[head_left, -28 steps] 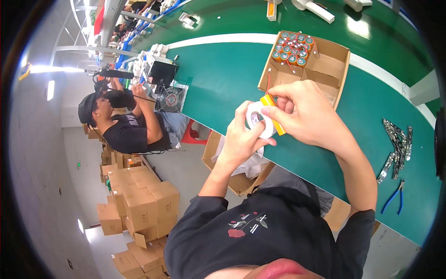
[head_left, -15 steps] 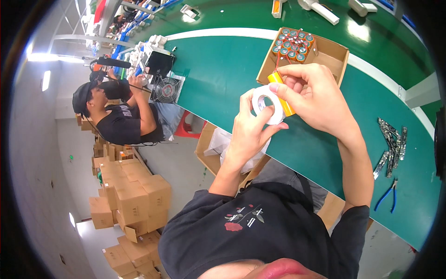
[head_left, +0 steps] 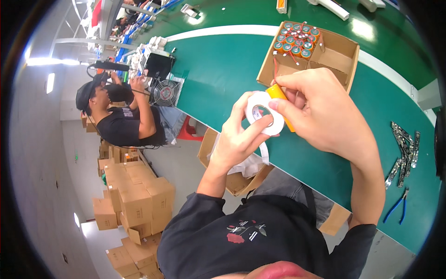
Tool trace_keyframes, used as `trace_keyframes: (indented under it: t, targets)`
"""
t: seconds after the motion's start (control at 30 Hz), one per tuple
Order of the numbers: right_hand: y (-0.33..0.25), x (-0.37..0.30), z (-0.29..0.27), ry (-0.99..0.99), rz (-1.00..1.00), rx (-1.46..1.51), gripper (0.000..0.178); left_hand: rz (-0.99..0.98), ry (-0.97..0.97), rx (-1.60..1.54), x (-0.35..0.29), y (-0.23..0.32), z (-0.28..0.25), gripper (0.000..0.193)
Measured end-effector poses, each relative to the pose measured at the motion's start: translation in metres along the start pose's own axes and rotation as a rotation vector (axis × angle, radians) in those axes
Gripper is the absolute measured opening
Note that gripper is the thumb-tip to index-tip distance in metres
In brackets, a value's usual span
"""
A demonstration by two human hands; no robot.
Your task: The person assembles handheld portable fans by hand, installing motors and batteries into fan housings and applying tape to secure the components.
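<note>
My left hand is closed on a roll of white tape, with a finger through its core. A loose strip of tape hangs below the roll. Right against the roll, my right hand grips a yellow-wrapped cylindrical battery between thumb and fingers. A thin red wire runs up from the battery's far end. Just beyond my hands stands a cardboard box with dividers; several batteries with red wires and small white plugs stand upright in one compartment.
On the green table at right lie several narrow circuit boards and blue-handled pliers. A fan stands at the left, near a co-worker. Below the table edge is an open carton. Stacked cartons fill the left floor.
The tape roll has turned more face-on, and a loose strip now hangs beneath it. My right hand and the battery have come slightly nearer. The whole view has shifted a little.
</note>
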State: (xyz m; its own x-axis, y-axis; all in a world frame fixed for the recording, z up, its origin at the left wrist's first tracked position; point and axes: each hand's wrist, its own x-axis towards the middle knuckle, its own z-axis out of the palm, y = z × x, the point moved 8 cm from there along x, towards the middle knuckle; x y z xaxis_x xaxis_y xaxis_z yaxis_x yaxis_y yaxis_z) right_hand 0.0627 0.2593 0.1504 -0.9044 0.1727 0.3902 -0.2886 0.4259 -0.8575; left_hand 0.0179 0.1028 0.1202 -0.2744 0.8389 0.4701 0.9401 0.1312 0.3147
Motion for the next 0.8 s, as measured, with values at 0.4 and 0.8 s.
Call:
trace_keyframes:
  t: [0.4,0.8]
  targets:
    - [0.019,0.016,-0.006,0.048,0.157,-0.028,0.023,-0.330,0.204,-0.137,0.004,0.001,0.023,0.037]
    - [0.017,0.014,-0.005,0.032,0.120,0.170,0.025,-0.306,0.279,-0.231,-0.003,-0.002,0.012,0.035]
